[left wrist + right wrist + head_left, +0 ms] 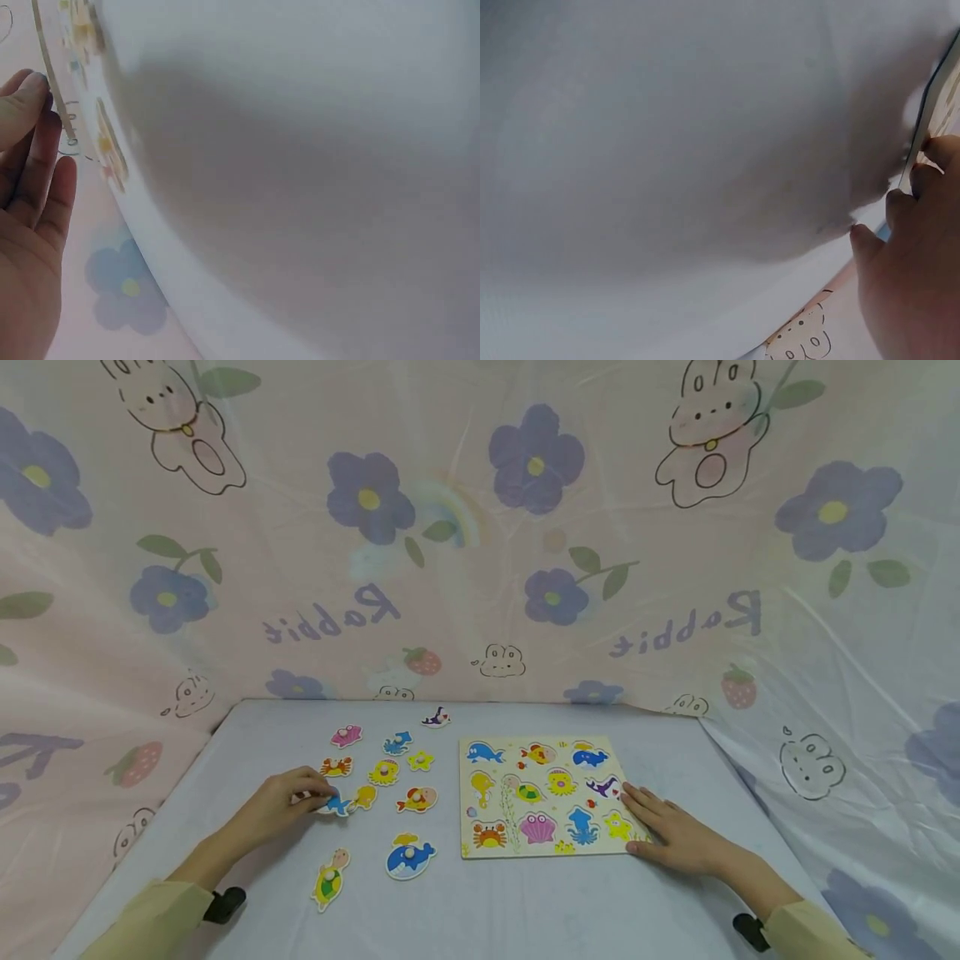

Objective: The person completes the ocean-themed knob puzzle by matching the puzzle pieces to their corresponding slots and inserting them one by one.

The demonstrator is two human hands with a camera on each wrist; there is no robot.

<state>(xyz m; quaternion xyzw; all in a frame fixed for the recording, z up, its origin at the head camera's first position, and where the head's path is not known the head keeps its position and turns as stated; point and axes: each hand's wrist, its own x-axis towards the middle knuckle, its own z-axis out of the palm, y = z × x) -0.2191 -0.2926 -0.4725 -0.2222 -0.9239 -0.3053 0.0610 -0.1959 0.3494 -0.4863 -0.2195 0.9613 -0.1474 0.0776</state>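
In the head view my left hand (288, 795) pinches a blue dolphin puzzle piece (337, 803) between thumb and fingertips, over the left of the table. The piece overlaps a yellow seahorse piece (364, 797) in this view. In the left wrist view the thumb and fingers (26, 112) hold the thin piece by one side. My right hand (678, 835), fingers extended, rests on the right edge of a wooden puzzle board (540, 852) with printed sea animals. The right wrist view shows its fingertips (866, 238) along the board's edge.
Left of the board lie several knobbed pieces: a crab (337, 766), pink shell (347, 736), squid (397, 742), purple animal (436, 717), octopus (384, 772), starfish (421, 761), fish (417, 800), whale (410, 858) and turtle (330, 880). A patterned curtain (465, 568) surrounds the white table (555, 910).
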